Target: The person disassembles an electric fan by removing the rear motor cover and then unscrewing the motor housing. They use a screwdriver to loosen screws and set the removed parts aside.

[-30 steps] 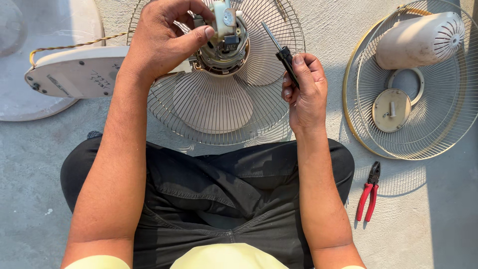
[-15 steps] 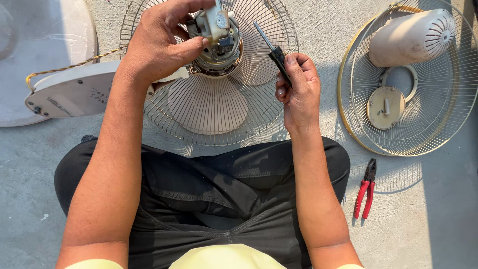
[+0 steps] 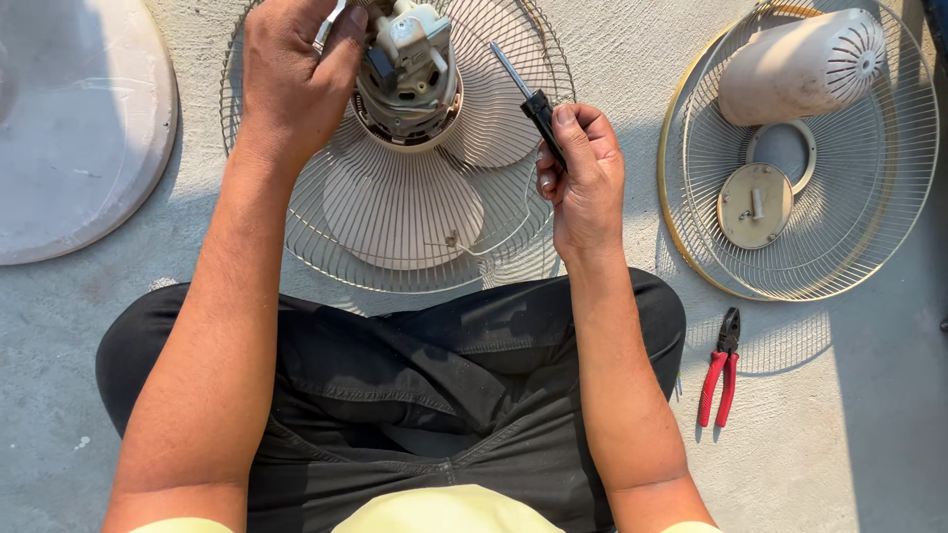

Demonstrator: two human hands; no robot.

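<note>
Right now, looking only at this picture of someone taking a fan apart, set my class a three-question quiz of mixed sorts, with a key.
1. True or false: the right hand holds the pliers.
2. Which lies inside the wire guard on the right? A) the motor cover and a round plate; B) the screwdriver; C) the fan blade.
3. Fill in: the left hand grips the fan ____ above the blade.

Key
1. False: it holds the screwdriver; the pliers lie on the floor beside the right knee.
2. A.
3. motor.
</note>
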